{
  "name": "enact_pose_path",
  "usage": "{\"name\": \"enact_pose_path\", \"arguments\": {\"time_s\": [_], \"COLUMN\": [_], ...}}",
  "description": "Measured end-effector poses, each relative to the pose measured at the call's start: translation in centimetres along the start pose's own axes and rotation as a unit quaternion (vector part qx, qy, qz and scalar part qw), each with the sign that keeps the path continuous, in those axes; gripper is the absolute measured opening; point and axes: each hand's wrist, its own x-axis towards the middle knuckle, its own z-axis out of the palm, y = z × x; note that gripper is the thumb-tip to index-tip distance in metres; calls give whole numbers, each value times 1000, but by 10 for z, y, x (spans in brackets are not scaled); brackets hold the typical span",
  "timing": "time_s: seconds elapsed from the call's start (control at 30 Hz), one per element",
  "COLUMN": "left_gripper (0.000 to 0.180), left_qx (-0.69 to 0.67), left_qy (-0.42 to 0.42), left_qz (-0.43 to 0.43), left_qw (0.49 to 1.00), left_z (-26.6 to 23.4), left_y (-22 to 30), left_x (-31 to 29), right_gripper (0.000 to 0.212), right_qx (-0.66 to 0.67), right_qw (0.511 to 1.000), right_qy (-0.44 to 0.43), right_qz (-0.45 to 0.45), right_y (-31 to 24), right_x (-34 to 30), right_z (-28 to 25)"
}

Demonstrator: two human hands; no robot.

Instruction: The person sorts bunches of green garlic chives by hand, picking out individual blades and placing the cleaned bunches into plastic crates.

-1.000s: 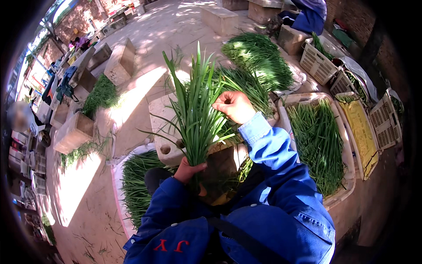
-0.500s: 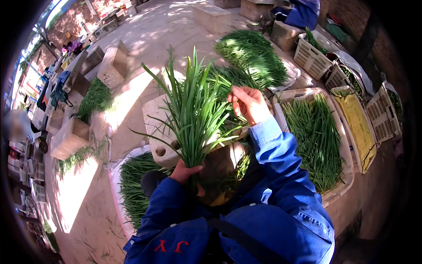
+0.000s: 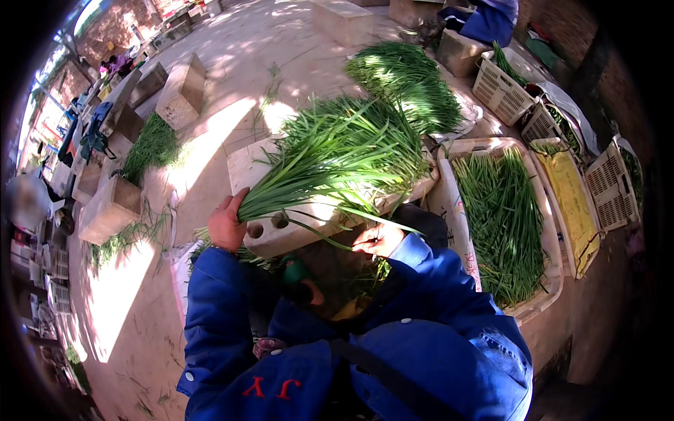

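My left hand (image 3: 228, 221) is closed round the base of a bunch of garlic chives (image 3: 305, 175). The bunch lies tilted, its long green blades fanning to the right over a pale stone block (image 3: 274, 242) with round holes. Its far end overlaps a loose heap of chives (image 3: 393, 137) on the block. Below the bunch, my right hand (image 3: 379, 240) has its fingers pinched together where a stray chive leaf (image 3: 317, 234) curves down to the fingertips.
A plastic crate (image 3: 554, 231) of chives stands at my right, with yellow-covered and slatted crates (image 3: 502, 91) beyond. Another chive pile (image 3: 404, 81) lies ahead. Stone blocks (image 3: 181, 91) and cut chives (image 3: 151, 149) are at the left. A person in blue (image 3: 488, 24) sits far right.
The bunch has gone from upright to lying over the block, as my left hand moved up and left. My right hand has dropped from beside the leaf tips to below the bunch.
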Motion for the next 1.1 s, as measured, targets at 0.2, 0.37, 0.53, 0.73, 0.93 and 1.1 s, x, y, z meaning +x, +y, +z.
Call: {"name": "enact_pose_path", "arguments": {"time_s": [0.2,0.37,0.53,0.73,0.93,1.1], "left_gripper": [57,62,60,56,53,56], "left_qx": [89,171,252,252,257,240], "left_qy": [0,-35,-39,-10,-26,-22], "left_qz": [-10,-15,-17,6,17,19], "left_qw": [996,984,967,968,966,970], "left_z": [-35,-65,-69,-65,-57,-44], "left_y": [-26,-25,-14,0,8,6], "left_x": [-59,-133,-171,-181,-203,-229], "right_gripper": [19,11,13,30,20,21], "right_qx": [-57,176,87,50,-88,-112], "right_qw": [984,925,954,992,982,981], "right_qy": [77,316,220,27,-61,-130], "right_qz": [-151,-116,-181,-112,-157,-94], "right_y": [36,-8,-90,-82,-40,-15], "right_x": [2,0,12,51,19,-14], "right_z": [6,-15,47,114,114,100]}}
